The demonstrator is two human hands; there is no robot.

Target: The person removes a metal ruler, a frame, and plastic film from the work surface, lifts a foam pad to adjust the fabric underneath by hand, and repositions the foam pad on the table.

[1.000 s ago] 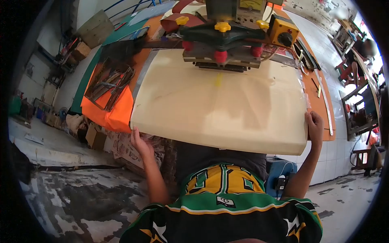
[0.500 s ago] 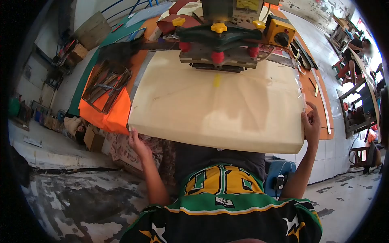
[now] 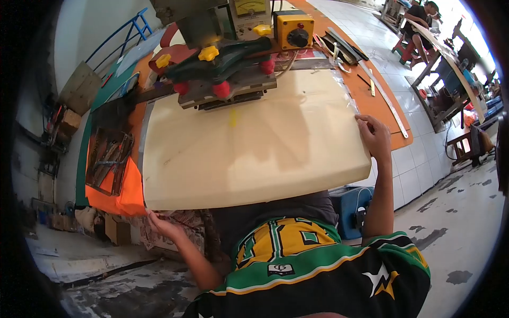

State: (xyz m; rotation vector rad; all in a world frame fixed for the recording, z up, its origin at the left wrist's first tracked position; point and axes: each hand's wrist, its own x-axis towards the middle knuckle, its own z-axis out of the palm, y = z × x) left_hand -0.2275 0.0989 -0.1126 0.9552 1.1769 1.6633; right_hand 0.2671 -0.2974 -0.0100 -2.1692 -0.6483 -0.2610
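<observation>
A large cream sheet (image 3: 254, 153) lies over the table, its front edge curving down above my lap. My left hand (image 3: 161, 225) pinches the sheet's front left corner, beside the orange cloth (image 3: 130, 193). On the right edge of the sheet rests my right hand (image 3: 375, 135), its fingers bent over the border and closed on it. Above the sheet's back part stands a press head (image 3: 228, 87) with yellow knobs and red spacers. A faint yellow mark shows on the sheet in front of the press.
A metal tray of tools (image 3: 108, 159) sits on the orange cloth at left. A yellow control box (image 3: 294, 31) is beside the press. A metal ruler (image 3: 389, 106) lies on the orange table surface (image 3: 366, 79). Another person (image 3: 421, 26) sits at a far bench.
The view has turned to the right, so the table appears tilted. My right hand has shifted along the sheet's right edge and its fingers now bend over it. My left hand stays at the front left corner.
</observation>
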